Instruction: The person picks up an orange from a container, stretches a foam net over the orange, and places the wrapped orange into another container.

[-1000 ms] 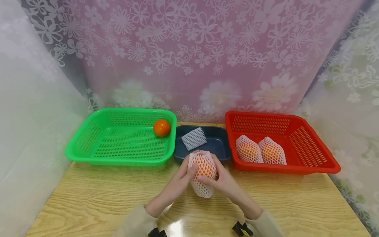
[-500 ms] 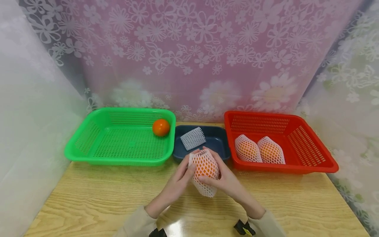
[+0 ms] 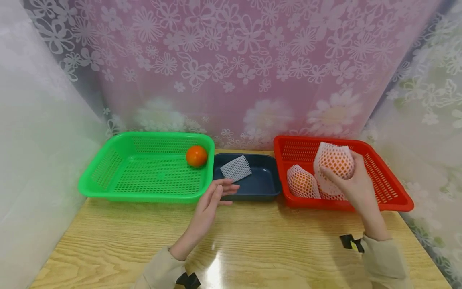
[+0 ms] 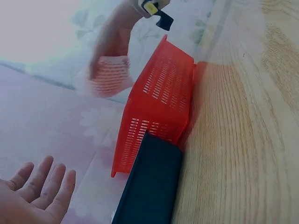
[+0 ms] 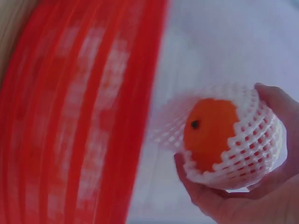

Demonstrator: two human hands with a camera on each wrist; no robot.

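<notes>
My right hand (image 3: 361, 188) grips an orange in a white foam net (image 3: 336, 161) above the red basket (image 3: 391, 186). In the right wrist view, bare orange peel (image 5: 212, 133) with a dark stem spot shows through the net's open end. Inside the basket lie two more net-wrapped oranges; the left one (image 3: 302, 182) is in plain sight, the right one (image 3: 328, 190) partly hidden behind the held fruit and hand. My left hand (image 3: 208, 204), its fingers extended and holding nothing, is over the near left edge of the dark blue tray (image 3: 265, 196).
A flat foam net sleeve (image 3: 236, 168) lies in the blue tray. To the left stands a green basket (image 3: 144, 196) with one bare orange (image 3: 196, 155) at its right side. All stand on a wooden table (image 3: 260, 245), with a flowered curtain (image 3: 231, 80) behind.
Both hands held the net-wrapped orange in front of the blue tray. My right hand has carried it rightward over the red basket; my left hand has let go and moved slightly left.
</notes>
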